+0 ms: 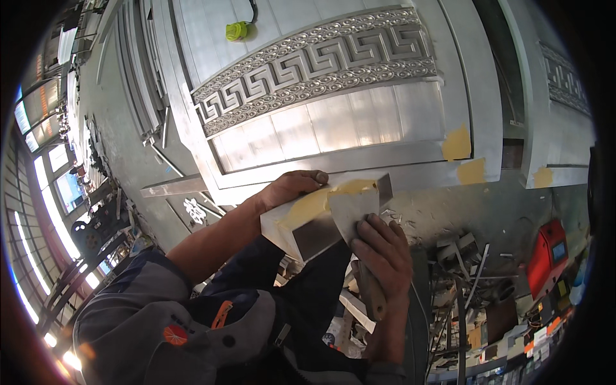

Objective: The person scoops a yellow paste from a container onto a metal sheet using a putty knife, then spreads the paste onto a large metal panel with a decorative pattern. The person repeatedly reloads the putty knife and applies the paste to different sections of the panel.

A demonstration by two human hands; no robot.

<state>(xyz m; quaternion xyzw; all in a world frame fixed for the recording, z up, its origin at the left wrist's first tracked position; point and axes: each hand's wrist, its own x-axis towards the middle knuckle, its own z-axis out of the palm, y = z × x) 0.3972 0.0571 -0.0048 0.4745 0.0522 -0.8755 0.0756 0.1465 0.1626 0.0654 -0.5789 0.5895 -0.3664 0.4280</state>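
Observation:
My left hand [290,187] is closed on the far side of a box-shaped metal piece [321,239], its fingers partly hidden behind it. Yellow putty [307,208] is smeared over the top face of that piece. In my right hand [385,251] is a putty knife, gripped with the handle [372,296] pointing down toward my wrist. Its wide pale blade [351,208] lies against the putty-covered top at the right end. Just beyond both hands runs the near edge of a large silvery metal door panel [321,168] with a raised key-pattern band [314,64].
Yellow putty patches [457,142] mark the panel's near right corner. A yellow-green tape measure [237,31] rests on its far part. Another panel [568,122] lies to the right. A red machine [547,256] stands among tools and scraps at lower right. Long metal profiles [135,64] lie left.

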